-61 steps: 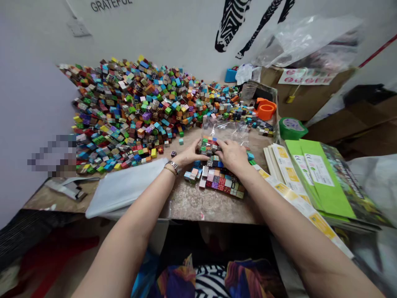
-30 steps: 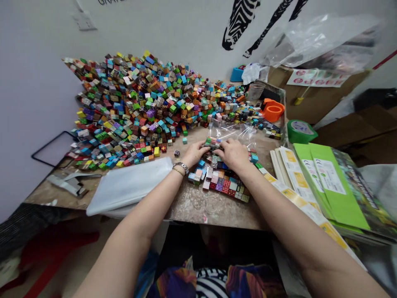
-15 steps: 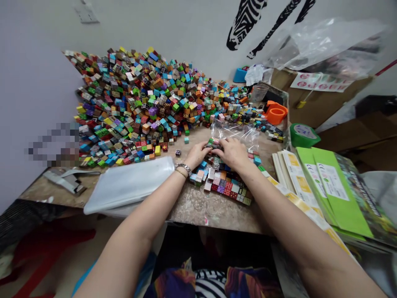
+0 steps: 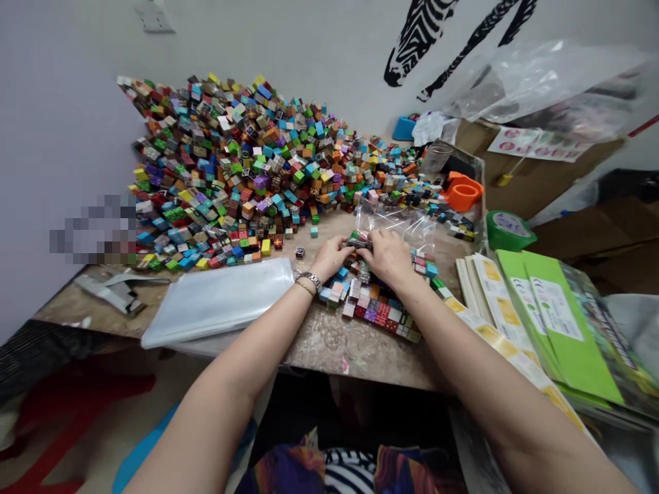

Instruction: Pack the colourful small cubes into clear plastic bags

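Note:
My left hand (image 4: 331, 259) and my right hand (image 4: 390, 259) meet over the table. Between their fingertips they grip a short row of small printed cubes (image 4: 359, 239), some green and dark. Fingers on both hands are bent inward and partly cover the row. Below them lies a flat cluster of cubes (image 4: 384, 312) set side by side, in red, purple, pink and white. A few more cubes (image 4: 425, 264) stick out to the right of my right hand. Just behind the hands lies a crumpled clear plastic bag (image 4: 399, 223).
A large heap of coloured cubes (image 4: 231, 165) rises against the wall. Flat clear bags (image 4: 221, 298) lie at left, beside grey strips (image 4: 110, 291). An orange tape dispenser (image 4: 462, 192), green tape roll (image 4: 509, 230), and green packets (image 4: 556, 315) are at right.
The whole view has shifted slightly, so things sit a little further right. Both hands keep their hold on the row of cubes, with hardly any movement.

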Demonstrator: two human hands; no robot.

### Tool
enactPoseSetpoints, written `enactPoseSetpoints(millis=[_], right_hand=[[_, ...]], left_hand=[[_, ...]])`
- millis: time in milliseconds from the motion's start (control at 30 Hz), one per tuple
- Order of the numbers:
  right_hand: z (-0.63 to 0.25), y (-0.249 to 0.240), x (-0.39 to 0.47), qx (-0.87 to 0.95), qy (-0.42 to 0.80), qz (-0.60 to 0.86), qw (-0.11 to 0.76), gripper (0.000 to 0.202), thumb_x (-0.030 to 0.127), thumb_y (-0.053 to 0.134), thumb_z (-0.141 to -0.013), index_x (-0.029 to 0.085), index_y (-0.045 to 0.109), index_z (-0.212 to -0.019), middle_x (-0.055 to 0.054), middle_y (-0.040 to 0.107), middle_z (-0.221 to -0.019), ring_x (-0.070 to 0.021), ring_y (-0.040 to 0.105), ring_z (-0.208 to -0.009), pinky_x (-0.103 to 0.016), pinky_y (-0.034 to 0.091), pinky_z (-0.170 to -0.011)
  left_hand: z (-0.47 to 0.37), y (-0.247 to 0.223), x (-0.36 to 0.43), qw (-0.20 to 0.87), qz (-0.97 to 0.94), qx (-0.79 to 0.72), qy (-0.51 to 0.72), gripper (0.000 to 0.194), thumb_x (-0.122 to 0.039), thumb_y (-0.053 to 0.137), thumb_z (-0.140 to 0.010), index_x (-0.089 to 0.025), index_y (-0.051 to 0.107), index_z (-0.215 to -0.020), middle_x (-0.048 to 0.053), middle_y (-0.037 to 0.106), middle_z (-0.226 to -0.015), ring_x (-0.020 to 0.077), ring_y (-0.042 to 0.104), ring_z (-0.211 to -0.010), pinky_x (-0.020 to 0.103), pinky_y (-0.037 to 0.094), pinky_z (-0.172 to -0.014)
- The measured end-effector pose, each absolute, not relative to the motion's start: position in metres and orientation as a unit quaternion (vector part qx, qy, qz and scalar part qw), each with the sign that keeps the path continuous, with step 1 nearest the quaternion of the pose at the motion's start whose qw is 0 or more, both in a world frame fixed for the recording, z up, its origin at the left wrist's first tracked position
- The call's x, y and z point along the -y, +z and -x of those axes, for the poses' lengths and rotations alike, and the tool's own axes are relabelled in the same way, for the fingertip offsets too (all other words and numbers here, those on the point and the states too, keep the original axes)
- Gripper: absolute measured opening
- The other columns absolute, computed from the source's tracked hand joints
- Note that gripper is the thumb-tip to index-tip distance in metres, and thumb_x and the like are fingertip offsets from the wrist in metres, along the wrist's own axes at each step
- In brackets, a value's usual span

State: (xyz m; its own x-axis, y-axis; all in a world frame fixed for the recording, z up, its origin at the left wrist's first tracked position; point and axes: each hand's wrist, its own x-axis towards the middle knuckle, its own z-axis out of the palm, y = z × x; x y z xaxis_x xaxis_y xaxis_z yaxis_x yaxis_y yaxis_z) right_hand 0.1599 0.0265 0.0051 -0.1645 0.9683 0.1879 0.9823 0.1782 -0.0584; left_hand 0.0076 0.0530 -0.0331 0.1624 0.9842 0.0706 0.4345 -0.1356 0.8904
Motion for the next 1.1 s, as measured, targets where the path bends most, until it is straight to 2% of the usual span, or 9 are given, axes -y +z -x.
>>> enactPoseSetpoints(millis=[400,633,767,867,1000,1100], right_hand=[[-0.150,0.001,-0.026,0.749,-0.058,0.654,0.082,0.036,0.034,0.060,-0.089,0.018,0.058,-0.122,-0.016,0.062,-0.122,-0.0327,0.053,-0.114,-0.042,0.047,-0.083],[-0.165,0.002,-0.037,0.779,-0.003,0.622,0.075,0.038,0.040,0.060,-0.091,0.018,0.060,-0.122,-0.016,0.062,-0.123,-0.0324,0.053,-0.115,-0.041,0.045,-0.086],[-0.182,0.002,-0.043,0.802,0.048,0.587,0.094,0.029,0.036,0.057,-0.093,0.016,0.065,-0.112,-0.013,0.066,-0.117,-0.0269,0.057,-0.110,-0.037,0.044,-0.090],[-0.191,0.002,-0.042,0.810,0.033,0.580,0.085,0.024,0.032,0.059,-0.093,0.015,0.066,-0.108,-0.012,0.066,-0.115,-0.0257,0.059,-0.107,-0.035,0.044,-0.089],[-0.194,0.006,-0.037,0.811,-0.013,0.581,0.062,0.030,0.038,0.064,-0.090,0.015,0.064,-0.110,-0.014,0.065,-0.117,-0.0286,0.057,-0.108,-0.036,0.044,-0.086],[-0.188,0.009,-0.035,0.808,-0.034,0.586,0.048,0.041,0.048,0.064,-0.089,0.016,0.061,-0.114,-0.015,0.064,-0.120,-0.0309,0.056,-0.111,-0.038,0.044,-0.084]], left_hand=[[-0.007,-0.034,-0.053,0.326,-0.667,-0.581,0.333,0.017,-0.019,0.056,-0.090,-0.014,0.072,-0.087,0.009,0.075,-0.094,0.0215,0.067,-0.090,0.031,0.051,-0.084],[-0.008,-0.031,-0.051,0.294,-0.689,-0.587,0.308,0.016,-0.020,0.058,-0.089,-0.015,0.073,-0.086,0.009,0.075,-0.093,0.0218,0.066,-0.091,0.031,0.050,-0.085],[-0.008,-0.030,-0.052,0.285,-0.699,-0.586,0.294,0.015,-0.022,0.060,-0.090,-0.014,0.072,-0.092,0.010,0.075,-0.095,0.0225,0.066,-0.090,0.031,0.050,-0.082],[-0.007,-0.028,-0.051,0.267,-0.704,-0.589,0.293,0.016,-0.024,0.061,-0.090,-0.014,0.071,-0.097,0.011,0.074,-0.099,0.0236,0.066,-0.094,0.032,0.048,-0.083],[-0.005,-0.022,-0.048,0.235,-0.723,-0.587,0.277,0.012,-0.025,0.060,-0.091,-0.017,0.070,-0.091,0.009,0.073,-0.093,0.0232,0.064,-0.091,0.032,0.047,-0.083],[-0.003,-0.019,-0.049,0.230,-0.735,-0.584,0.258,0.008,-0.019,0.063,-0.087,-0.018,0.069,-0.083,0.006,0.072,-0.086,0.0219,0.063,-0.086,0.030,0.046,-0.078]])
